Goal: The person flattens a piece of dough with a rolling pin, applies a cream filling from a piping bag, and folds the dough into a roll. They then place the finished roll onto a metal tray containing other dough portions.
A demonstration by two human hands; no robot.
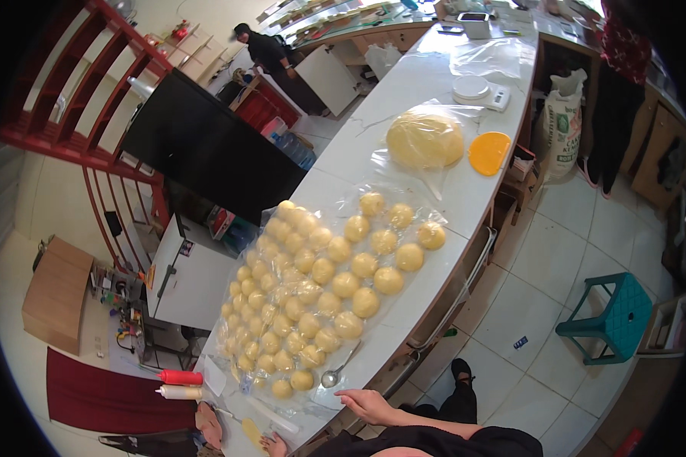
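My right hand [366, 405] is over the table's near edge, fingers loosely stretched and nothing seen in them. Just beyond it lies a metal spoon [331, 377]. Low in the picture, my left hand [274, 445] rests on the white tabletop with its fingers apart. Beside its fingertips is a flattened yellow piece of dough [251, 433]. Many round yellow dough balls [346, 285] sit in rows farther up the table, under clear plastic sheeting [278, 278]. A large dough mass [425, 139] under plastic lies beyond them.
An orange dough scraper [489, 153] and a white scale [480, 92] are toward the far end. Red [181, 377] and cream [179, 392] squeeze bottles stand at the left. A green stool [611, 316] is on the floor. Two people [273, 62] [616, 91] stand farther off.
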